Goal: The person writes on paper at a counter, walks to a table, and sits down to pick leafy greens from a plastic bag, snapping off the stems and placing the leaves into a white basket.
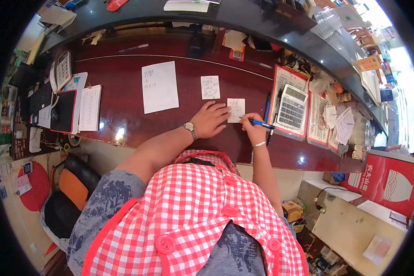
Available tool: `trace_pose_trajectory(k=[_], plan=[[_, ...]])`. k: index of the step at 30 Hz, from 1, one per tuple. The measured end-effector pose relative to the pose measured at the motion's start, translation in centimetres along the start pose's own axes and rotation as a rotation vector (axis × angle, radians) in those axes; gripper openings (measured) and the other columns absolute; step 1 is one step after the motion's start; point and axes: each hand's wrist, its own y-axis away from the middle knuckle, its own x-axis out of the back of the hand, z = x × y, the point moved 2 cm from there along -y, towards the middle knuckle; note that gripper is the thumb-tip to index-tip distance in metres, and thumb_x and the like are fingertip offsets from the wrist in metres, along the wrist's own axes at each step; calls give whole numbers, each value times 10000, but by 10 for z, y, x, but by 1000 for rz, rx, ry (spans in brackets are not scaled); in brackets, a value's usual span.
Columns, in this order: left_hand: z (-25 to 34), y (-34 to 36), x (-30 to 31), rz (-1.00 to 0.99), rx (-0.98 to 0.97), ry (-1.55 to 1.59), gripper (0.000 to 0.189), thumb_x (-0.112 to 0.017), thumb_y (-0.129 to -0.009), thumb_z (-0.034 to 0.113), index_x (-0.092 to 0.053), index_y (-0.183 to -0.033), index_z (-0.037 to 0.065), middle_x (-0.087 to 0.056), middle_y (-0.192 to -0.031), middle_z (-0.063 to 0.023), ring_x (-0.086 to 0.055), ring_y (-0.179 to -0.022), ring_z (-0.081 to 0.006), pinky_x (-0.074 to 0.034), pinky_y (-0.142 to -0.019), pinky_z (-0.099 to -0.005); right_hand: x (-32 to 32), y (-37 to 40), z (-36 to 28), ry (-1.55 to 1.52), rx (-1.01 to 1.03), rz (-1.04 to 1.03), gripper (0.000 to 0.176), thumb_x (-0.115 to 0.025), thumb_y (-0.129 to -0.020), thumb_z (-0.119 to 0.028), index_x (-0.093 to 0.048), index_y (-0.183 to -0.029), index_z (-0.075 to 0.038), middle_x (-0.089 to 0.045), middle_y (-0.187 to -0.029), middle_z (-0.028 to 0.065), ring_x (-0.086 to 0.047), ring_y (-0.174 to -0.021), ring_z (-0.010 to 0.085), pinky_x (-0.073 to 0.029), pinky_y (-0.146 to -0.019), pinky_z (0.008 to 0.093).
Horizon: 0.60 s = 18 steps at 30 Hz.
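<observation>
My right hand [254,131] is closed around a blue pen [263,124], its tip at the lower part of a small handwritten slip [236,108]. My left hand [211,120] lies flat on the dark red desk, fingers spread, with fingertips at the slip's left edge. Just above the left hand sits a second small note [210,87] covered in handwriting. Farther left is a larger white sheet [160,87] with a few written lines near its top. A watch is on my left wrist and a bracelet on my right.
Right of my hands, a calculator [291,106] rests on red-bordered printed sheets [319,117]. A desk telephone [62,69] and a clipboard-like stack of paper [90,108] are at the left. A raised dark counter [170,13] runs along the back. An office chair [73,184] stands lower left.
</observation>
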Motion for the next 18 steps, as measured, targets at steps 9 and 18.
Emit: trace_pose_trajectory(k=[9, 18], plan=[[-8, 2, 4, 51, -13, -16, 488, -600, -829, 292, -513, -1270, 101, -460, -1364, -57, -377, -1291, -229, -245, -1088, -457, -25, 2, -4, 309, 261, 43, 118, -676, -771, -124, -631, -818, -26, -634, -787, 87, -599, -715, 165, -477, -676, 298], [-1, 0, 2, 59, -10, 9, 478, -585, -841, 291, -515, -1271, 94, -462, -1364, -68, -373, -1297, -233, -240, -1091, -457, -13, 2, -6, 331, 295, 50, 105, -668, -770, -109, -620, -809, -24, -613, -756, 99, -595, -707, 179, -474, -665, 306]])
